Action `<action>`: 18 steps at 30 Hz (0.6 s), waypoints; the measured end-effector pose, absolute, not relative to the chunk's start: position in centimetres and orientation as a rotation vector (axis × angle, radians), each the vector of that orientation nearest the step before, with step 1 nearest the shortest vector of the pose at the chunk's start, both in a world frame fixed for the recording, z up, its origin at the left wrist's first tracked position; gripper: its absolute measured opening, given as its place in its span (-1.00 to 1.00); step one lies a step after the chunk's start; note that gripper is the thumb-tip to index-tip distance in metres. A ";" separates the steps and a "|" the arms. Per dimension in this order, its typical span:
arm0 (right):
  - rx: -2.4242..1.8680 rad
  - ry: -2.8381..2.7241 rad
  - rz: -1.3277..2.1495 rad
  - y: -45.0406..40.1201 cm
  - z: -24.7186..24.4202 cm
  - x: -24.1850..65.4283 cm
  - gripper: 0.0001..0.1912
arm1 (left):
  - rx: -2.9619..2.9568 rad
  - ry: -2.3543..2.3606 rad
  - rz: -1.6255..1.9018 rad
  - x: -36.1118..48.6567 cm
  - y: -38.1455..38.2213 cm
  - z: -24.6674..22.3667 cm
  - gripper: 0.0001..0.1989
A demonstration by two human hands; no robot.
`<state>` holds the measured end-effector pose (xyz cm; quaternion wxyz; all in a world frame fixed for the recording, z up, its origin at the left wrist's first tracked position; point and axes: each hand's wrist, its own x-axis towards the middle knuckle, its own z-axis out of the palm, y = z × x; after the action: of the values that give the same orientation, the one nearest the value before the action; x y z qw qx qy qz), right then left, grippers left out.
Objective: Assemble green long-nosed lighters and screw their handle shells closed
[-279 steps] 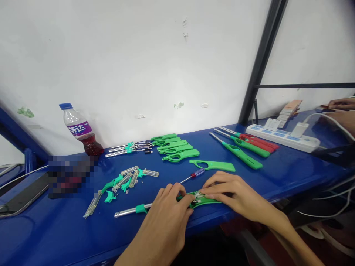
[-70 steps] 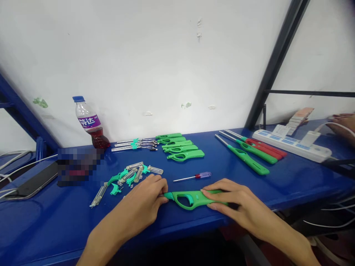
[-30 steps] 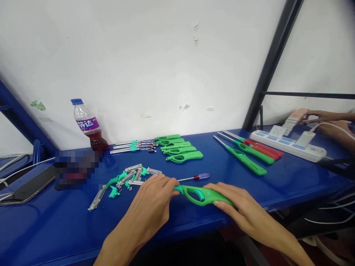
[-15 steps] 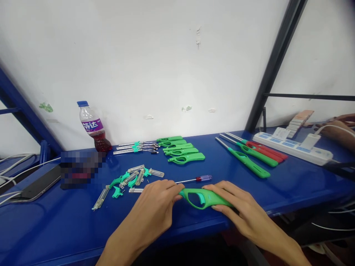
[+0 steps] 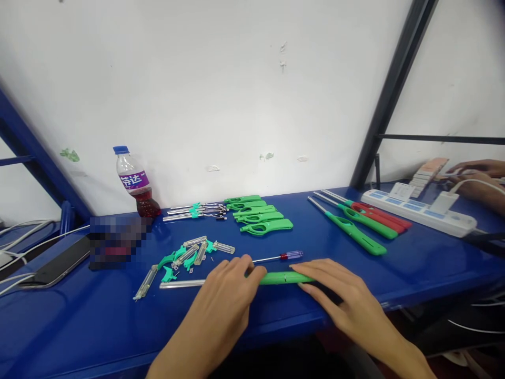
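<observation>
A green lighter (image 5: 282, 278) lies edge-up across the front of the blue table, its metal tube pointing left. My left hand (image 5: 232, 284) is closed round it where the tube meets the handle. At the handle's right end, my right hand (image 5: 339, 292) grips it between thumb and fingers. Just behind is a screwdriver (image 5: 291, 255) with a purple and red handle. Clear fuel tanks (image 5: 185, 255) and teal pieces (image 5: 168, 273) lie left of my left hand. Green handle shells (image 5: 272, 226) and metal tubes with wires (image 5: 195, 211) lie further back.
Assembled green lighters (image 5: 355, 234) and red ones (image 5: 382, 215) lie at the right, beside a white power strip (image 5: 418, 210). A bottle (image 5: 136, 181) and a phone (image 5: 59, 263) are at the left. Another person's hand (image 5: 477, 181) shows at far right.
The lighter has been turned about its length, so its narrow edge now faces up and the trigger opening is out of sight. More of its metal tube shows at the left.
</observation>
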<state>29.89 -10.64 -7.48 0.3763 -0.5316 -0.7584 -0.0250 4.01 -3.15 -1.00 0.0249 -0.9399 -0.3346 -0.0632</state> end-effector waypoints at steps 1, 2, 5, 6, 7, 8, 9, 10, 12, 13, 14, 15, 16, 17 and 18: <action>-1.369 -1.952 -0.073 -10.6 -7.5 29.9 -0.64 | -2.897 -1.076 -0.159 3.6 -2.9 -0.7 -0.64; -1.383 -1.970 -0.079 -10.6 -7.5 30.0 -0.63 | -2.905 -1.109 -0.127 3.3 -2.7 -0.4 -0.66; -1.413 -2.040 -0.091 -10.7 -7.4 30.1 -0.62 | -2.962 -1.175 -0.038 2.8 -3.0 0.1 -0.72; -1.424 -2.061 -0.088 -10.7 -7.2 30.1 -0.62 | -2.973 -1.189 -0.014 2.8 -3.2 0.2 -0.71; -1.437 -2.078 -0.080 -10.8 -7.1 30.1 -0.62 | -2.973 -1.203 0.006 2.9 -3.4 0.3 -0.68; -1.451 -2.089 -0.069 -10.8 -6.9 30.0 -0.62 | -2.965 -1.216 0.021 3.0 -3.5 0.3 -0.65; -1.465 -2.097 -0.055 -10.9 -6.8 30.0 -0.62 | -2.953 -1.228 0.025 3.1 -3.6 0.3 -0.62; -1.479 -2.102 -0.042 -11.0 -6.6 29.9 -0.62 | -2.947 -1.234 0.014 3.1 -3.5 0.3 -0.60; -1.493 -2.109 -0.024 -11.0 -6.4 29.9 -0.62 | -2.947 -1.240 -0.040 2.7 -3.0 0.2 -0.62; -1.501 -2.111 -0.016 -11.1 -6.4 29.8 -0.62 | -2.954 -1.238 -0.078 2.3 -2.5 0.1 -0.65; -1.510 -2.109 -0.010 -11.1 -6.4 29.8 -0.62 | -2.942 -1.236 -0.130 1.6 -1.9 0.1 -0.65; -1.518 -2.100 -0.005 -11.1 -6.4 29.8 -0.62 | -2.924 -1.224 -0.166 0.8 -1.2 0.1 -0.62; -1.526 -2.081 0.002 -11.1 -6.4 29.7 -0.62 | -2.892 -1.248 -0.180 -0.1 -0.5 0.1 -0.61; -1.531 -2.050 0.009 -11.1 -6.5 29.7 -0.60 | -2.861 -1.297 -0.173 -1.1 0.3 0.2 -0.61; -1.534 -2.008 0.017 -11.1 -6.5 29.6 -0.59 | -2.817 -1.376 -0.154 -2.0 1.0 0.3 -0.61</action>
<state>29.64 -11.06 -6.48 0.3026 -0.5786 -0.7574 0.0065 -2.01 0.99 0.25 0.0016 -0.8974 -0.4384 -0.0491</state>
